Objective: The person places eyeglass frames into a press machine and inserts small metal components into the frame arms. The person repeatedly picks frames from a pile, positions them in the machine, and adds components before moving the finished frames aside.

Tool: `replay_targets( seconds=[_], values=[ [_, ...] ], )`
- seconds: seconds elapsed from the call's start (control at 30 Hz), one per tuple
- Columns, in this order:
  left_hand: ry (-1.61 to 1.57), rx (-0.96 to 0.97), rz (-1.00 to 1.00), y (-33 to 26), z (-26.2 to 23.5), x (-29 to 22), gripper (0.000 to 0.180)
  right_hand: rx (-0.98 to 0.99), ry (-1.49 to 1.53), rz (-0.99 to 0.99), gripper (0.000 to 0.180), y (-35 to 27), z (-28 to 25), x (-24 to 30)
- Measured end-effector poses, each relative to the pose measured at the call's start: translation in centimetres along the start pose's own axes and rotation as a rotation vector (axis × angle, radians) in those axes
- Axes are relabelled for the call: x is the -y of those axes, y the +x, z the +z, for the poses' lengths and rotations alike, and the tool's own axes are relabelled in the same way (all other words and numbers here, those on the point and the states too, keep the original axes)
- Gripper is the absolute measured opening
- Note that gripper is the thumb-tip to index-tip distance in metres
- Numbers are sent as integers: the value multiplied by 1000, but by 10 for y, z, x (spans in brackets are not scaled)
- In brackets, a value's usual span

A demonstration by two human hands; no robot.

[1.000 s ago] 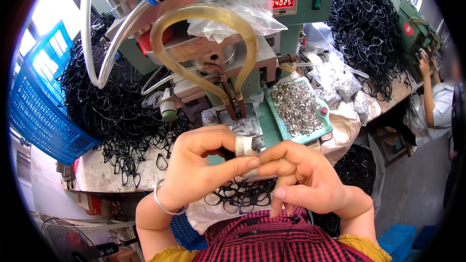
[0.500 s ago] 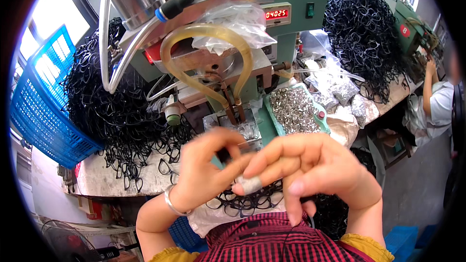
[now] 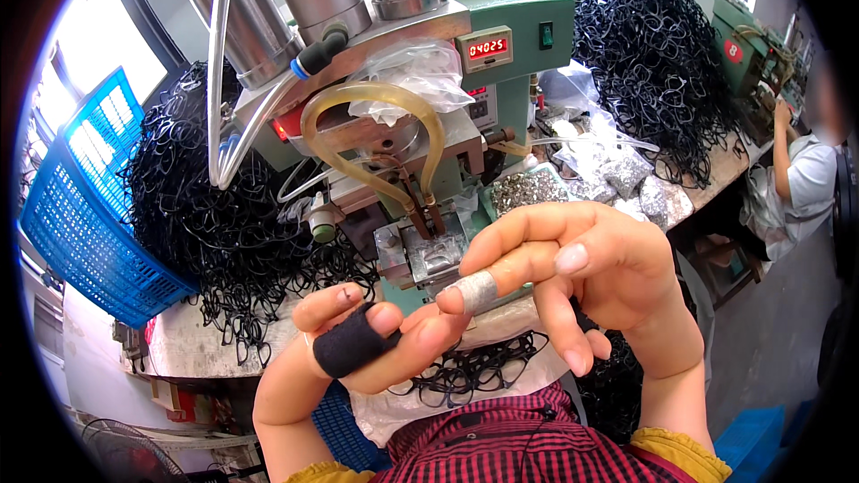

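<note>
My left hand [image 3: 380,344] is turned up with its fingers curled; a black band [image 3: 352,341] is wrapped round one of them. Its thumb and forefinger press together close under my right hand's taped fingertip; anything between them I cannot make out. My right hand [image 3: 591,273] has its fingers stretched and apart, with silvery tape [image 3: 477,292] round one, and holds nothing visible. Just beyond both hands lies the metal die block [image 3: 438,259] of a green press [image 3: 523,22], under two copper-coloured tips. Black loop-shaped pieces [image 3: 474,371] rest on a pale cloth at my lap.
A large heap of black loops [image 3: 215,206] lies left, beside a blue basket [image 3: 85,215]. Another heap [image 3: 653,63] stands back right. A green tray [image 3: 528,188] holds small metal bits, near clear bags [image 3: 617,165]. At far right a person [image 3: 801,170] sits at another machine.
My left hand has turned and dropped lower left, showing its curled fingers and black band. My right hand has risen slightly. The view has shifted, showing more of the press's top and die block.
</note>
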State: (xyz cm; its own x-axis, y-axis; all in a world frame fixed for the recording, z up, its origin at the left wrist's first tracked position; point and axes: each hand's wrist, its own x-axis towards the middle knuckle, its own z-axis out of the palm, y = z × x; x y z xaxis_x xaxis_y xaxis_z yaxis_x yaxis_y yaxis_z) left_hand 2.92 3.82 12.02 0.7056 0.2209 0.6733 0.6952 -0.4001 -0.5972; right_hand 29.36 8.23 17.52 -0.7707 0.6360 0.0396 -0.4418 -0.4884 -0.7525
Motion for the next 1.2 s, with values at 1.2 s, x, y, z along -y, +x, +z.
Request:
replay_targets(
  seconds=[1.2],
  values=[
    [-673, -119, -477, -49, -17, -10, 23, 11, -92, -329, 60, 0, -22, -67]
  ],
)
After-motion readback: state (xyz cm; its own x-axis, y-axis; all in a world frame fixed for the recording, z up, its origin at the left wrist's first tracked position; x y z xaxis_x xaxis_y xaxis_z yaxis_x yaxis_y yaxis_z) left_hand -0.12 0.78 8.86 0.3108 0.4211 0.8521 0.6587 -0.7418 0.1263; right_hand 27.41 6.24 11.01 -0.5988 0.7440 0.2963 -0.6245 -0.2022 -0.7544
